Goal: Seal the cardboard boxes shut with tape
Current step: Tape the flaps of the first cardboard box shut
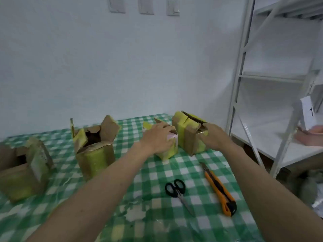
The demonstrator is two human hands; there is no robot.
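Note:
Several small cardboard boxes with yellow tape on them stand on a table with a green checked cloth point(150, 179). My left hand point(158, 138) grips the top of a small box point(168, 151) in the middle, fingers curled over its flaps. My right hand point(214, 137) holds the near right corner of the far right box point(187, 135), whose top flaps lie nearly shut with a dark gap. Two boxes to the left, one at the centre left point(95, 154) and one at the far left point(24, 173), stand with flaps open. No tape roll is in sight.
Black-handled scissors point(176, 190) and an orange utility knife point(219, 189) lie on the cloth near my right forearm. A white metal shelving unit point(272, 77) stands right of the table. A white wall rises behind the table.

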